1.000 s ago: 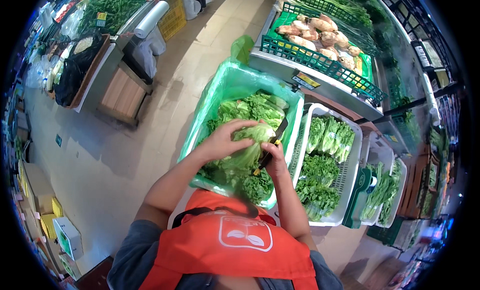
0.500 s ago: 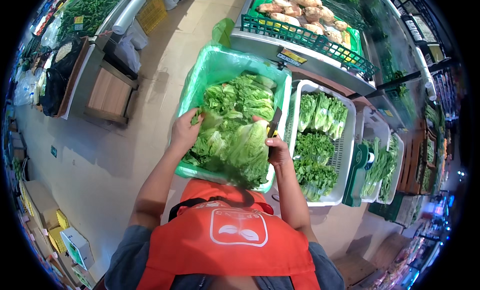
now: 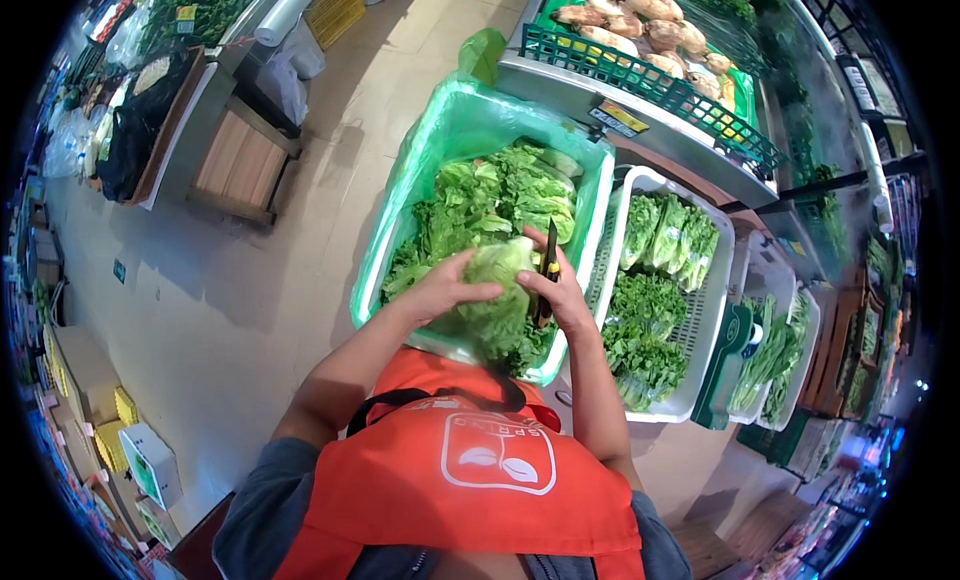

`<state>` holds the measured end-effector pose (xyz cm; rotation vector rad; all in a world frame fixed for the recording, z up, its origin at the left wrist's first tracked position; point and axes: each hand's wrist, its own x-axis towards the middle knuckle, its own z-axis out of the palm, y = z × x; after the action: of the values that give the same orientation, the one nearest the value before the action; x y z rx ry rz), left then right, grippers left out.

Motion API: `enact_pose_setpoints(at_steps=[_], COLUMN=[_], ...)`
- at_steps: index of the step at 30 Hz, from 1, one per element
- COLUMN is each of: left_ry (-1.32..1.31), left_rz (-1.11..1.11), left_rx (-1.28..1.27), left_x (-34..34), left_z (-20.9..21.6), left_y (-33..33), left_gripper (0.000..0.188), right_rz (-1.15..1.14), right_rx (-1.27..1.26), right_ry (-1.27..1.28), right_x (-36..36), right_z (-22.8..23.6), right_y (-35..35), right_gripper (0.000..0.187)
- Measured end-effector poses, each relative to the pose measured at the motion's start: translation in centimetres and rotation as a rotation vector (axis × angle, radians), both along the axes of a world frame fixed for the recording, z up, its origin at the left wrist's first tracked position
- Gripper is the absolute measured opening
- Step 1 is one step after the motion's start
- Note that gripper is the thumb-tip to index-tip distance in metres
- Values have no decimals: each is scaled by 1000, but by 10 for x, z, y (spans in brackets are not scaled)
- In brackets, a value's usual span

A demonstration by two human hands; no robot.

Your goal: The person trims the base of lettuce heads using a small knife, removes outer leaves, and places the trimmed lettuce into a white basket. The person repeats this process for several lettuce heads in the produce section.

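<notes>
At the upper left of the frame, a wooden box stands on the floor, with a roll of clear plastic above it. Near the centre, your left hand grasps the left side of a lettuce, fingers and thumb spread against its leaves. That lettuce sits in the middle of the frame, over the near part of a green-lined bin, where more leafy heads lie. Below it, your red apron fills the lower centre. Just right of the lettuce, a black-and-yellow knife points its blade up the frame; your right hand grips it, the thumb reaching onto the lettuce. At the upper right, a green crate holds pale roots; below, a white basket holds bundled greens.
</notes>
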<state>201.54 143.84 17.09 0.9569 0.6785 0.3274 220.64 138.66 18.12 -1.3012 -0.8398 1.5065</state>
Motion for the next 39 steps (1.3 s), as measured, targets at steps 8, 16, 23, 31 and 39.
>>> enact_pose_setpoints(at_steps=[8, 16, 23, 31, 39], left_ry=[137, 88, -53, -300, -217], left_rz=[260, 226, 237, 259, 264], left_rx=[72, -78, -313, -585, -427], left_x=[-9, -29, -44, -65, -81], left_z=[-3, -10, -21, -19, -29], left_y=[-12, -13, -8, -14, -12], left_gripper=[63, 62, 52, 56, 56], right_rz=[85, 145, 215, 99, 90], right_rx=[-175, -127, -136, -66, -164], right_ry=[-195, -214, -231, -368, -519], right_x=[-17, -18, -12, 4, -33], right_z=[14, 2, 11, -29, -92], right_y=[-5, -9, -3, 0, -21], right_gripper=[31, 23, 22, 18, 44])
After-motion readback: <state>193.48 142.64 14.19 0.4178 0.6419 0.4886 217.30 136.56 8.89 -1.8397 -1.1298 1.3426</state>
